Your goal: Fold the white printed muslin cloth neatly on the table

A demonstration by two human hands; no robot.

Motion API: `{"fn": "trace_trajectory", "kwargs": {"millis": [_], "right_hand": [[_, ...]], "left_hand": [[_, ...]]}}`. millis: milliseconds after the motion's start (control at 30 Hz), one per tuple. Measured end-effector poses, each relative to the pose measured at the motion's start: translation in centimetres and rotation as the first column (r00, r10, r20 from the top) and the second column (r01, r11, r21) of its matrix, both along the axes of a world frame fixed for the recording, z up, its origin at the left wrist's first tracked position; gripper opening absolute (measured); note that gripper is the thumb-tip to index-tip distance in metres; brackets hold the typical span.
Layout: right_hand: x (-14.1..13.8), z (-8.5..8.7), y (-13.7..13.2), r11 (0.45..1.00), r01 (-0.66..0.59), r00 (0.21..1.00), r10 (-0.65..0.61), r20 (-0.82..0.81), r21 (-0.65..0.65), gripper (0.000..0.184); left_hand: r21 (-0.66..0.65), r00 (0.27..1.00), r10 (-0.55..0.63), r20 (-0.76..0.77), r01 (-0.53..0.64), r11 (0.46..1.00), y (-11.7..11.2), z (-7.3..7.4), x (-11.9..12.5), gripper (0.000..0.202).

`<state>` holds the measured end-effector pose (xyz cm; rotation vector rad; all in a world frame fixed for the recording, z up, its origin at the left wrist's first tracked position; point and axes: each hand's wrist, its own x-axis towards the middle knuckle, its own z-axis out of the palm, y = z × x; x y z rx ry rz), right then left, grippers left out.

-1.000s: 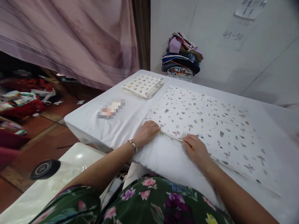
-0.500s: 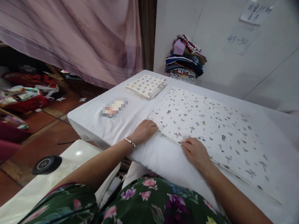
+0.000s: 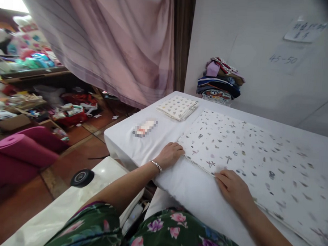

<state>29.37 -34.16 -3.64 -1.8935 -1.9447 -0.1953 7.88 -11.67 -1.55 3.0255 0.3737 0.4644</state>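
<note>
On white table (image 3: 130, 145) | left fingers (image 3: 177, 149), right fingers (image 3: 223, 174) pinched closed on printed cloth (image 3: 249, 155) | red container (image 3: 77, 118): mixed items (image 3: 66, 110) inside

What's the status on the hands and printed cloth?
Left hand at near left corner of printed cloth; right hand on its near edge. Printed cloth flat on white table. Folded cloth apart, to the left.

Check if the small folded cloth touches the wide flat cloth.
Apart: head view shows a strip of white table covering between the folded cloth and the flat cloth.
</note>
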Motion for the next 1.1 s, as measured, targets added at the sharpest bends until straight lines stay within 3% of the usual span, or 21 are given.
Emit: {"fn": "trace_trajectory", "kwargs": {"millis": [200, 367, 500, 567, 833, 1100], "right_hand": [[-0.1, -0.2, 0.1, 1.000, -0.010, 0.998, 0.008, 0.069, 0.023, 0.025], [-0.1, 0.0, 0.2, 0.999, -0.017, 0.996, 0.012, 0.093, 0.046, 0.023], [0.2, 0.5, 0.1, 0.999, -0.026, 0.998, 0.025, 0.062, 0.019, 0.024], [0.1, 0.9, 0.4, 0.999, -0.027, 0.998, 0.028, 0.056, -0.025, 0.024], [-3.2, 3.3, 5.8, 0.968, -0.005, 0.994, 0.031, 0.101, -0.251, 0.021], [-4.8, 2.8, 8.3, 0.952, 0.079, 0.992, -0.046, 0.115, -0.296, 0.023]], "left_hand": [[-0.029, 1.000, 0.024, 0.015, -0.023, 0.999, 0.2, 0.0, -0.8, 0.034], [-0.099, 0.977, 0.206, 0.052, -0.200, 0.975, 0.9, 0.3, -1.4, 0.029], [-0.280, 0.882, 0.470, 0.018, -0.447, 0.849, 1.6, 0.8, -1.9, 0.028], [-0.340, 0.839, 0.542, -0.032, -0.520, 0.784, 1.7, 1.1, -2.0, 0.025], [-0.392, 0.826, 0.551, -0.120, -0.549, 0.738, 0.9, 1.2, -1.1, 0.022], [-0.413, 0.790, 0.597, -0.138, -0.594, 0.690, 1.3, 0.6, -0.5, 0.023]]}}
